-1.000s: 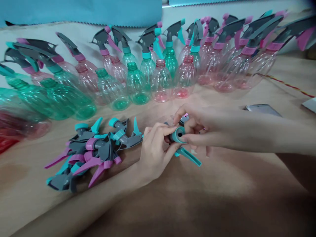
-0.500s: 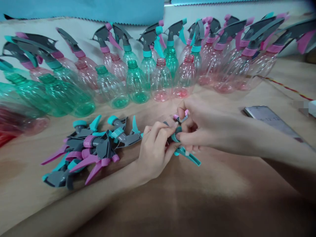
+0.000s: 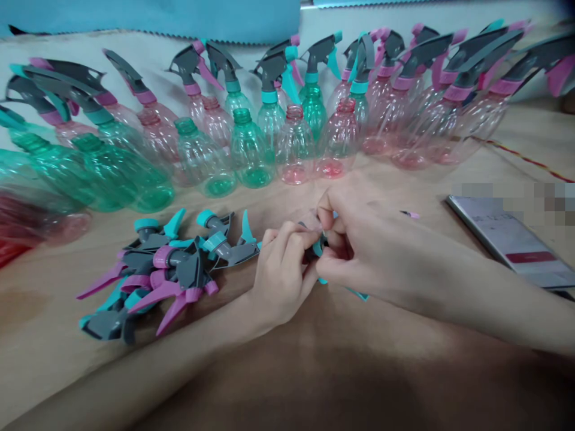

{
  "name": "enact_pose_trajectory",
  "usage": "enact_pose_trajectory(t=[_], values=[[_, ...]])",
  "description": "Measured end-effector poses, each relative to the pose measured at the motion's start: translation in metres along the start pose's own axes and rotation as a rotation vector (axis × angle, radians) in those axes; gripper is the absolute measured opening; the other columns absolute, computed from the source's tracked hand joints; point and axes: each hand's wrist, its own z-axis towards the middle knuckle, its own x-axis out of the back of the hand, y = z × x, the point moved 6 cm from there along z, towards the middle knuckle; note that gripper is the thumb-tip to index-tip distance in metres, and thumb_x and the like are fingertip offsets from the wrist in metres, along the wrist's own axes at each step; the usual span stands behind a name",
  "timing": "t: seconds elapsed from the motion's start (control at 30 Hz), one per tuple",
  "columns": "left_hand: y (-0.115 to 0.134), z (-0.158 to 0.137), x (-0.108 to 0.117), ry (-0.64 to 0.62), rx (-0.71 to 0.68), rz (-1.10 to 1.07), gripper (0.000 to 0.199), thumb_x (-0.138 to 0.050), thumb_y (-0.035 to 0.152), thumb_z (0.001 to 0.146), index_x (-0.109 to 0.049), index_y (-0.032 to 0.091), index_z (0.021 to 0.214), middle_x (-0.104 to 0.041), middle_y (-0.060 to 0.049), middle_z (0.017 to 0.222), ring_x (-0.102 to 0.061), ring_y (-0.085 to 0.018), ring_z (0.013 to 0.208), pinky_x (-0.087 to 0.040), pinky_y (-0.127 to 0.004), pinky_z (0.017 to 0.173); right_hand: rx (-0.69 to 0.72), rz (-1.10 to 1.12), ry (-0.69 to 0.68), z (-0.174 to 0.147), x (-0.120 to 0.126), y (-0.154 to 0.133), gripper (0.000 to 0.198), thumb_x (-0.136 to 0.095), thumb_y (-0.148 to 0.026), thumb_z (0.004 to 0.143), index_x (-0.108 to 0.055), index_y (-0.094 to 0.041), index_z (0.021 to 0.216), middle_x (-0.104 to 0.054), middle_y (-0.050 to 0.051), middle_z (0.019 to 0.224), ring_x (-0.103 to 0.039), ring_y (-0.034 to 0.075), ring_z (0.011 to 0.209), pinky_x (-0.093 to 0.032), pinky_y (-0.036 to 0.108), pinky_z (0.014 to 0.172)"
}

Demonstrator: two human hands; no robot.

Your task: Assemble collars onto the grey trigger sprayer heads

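Observation:
My left hand [image 3: 284, 269] is closed around a grey and turquoise trigger spray head [image 3: 318, 246], mostly covered by my fingers. My right hand [image 3: 348, 242] meets it from the other side, thumb and fingers pinched together at the spray head. Whatever is in that pinch is too small and hidden to name. Left of my hands lies a pile of loose spray heads, with pink ones [image 3: 155, 296] and turquoise ones [image 3: 224, 248] mixed. A small pink and dark piece [image 3: 413, 215] rests on the table beyond my right forearm.
Several open bottles, such as a green one [image 3: 251, 158] and a pink one [image 3: 336, 143], line the back. Behind them stand bottles with spray heads fitted [image 3: 269, 99]. A phone [image 3: 512, 239] lies at the right, with a twisted red and yellow cord [image 3: 525, 157] beyond it.
My right hand has shifted slightly and its pinch has tightened at the spray head. Its forearm sits lower, showing more of the phone. The spray head's turquoise lever is now mostly hidden.

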Motion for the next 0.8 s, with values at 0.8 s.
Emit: enact_pose_trajectory(t=[0.8], values=[[0.003,0.000,0.000,-0.025,-0.034,0.013,0.009,-0.045,0.021,0.096,-0.050,0.015,0.100,-0.061,-0.007,0.087,-0.060,-0.019,0.081,-0.039,-0.032,0.067,0.315,-0.343,-0.194,-0.017,-0.014,-0.020,0.019,-0.045,-0.006,0.076,-0.058,-0.019,0.072,-0.055,0.008,0.083,-0.045,0.015,0.058,-0.024,0.029,0.047]])
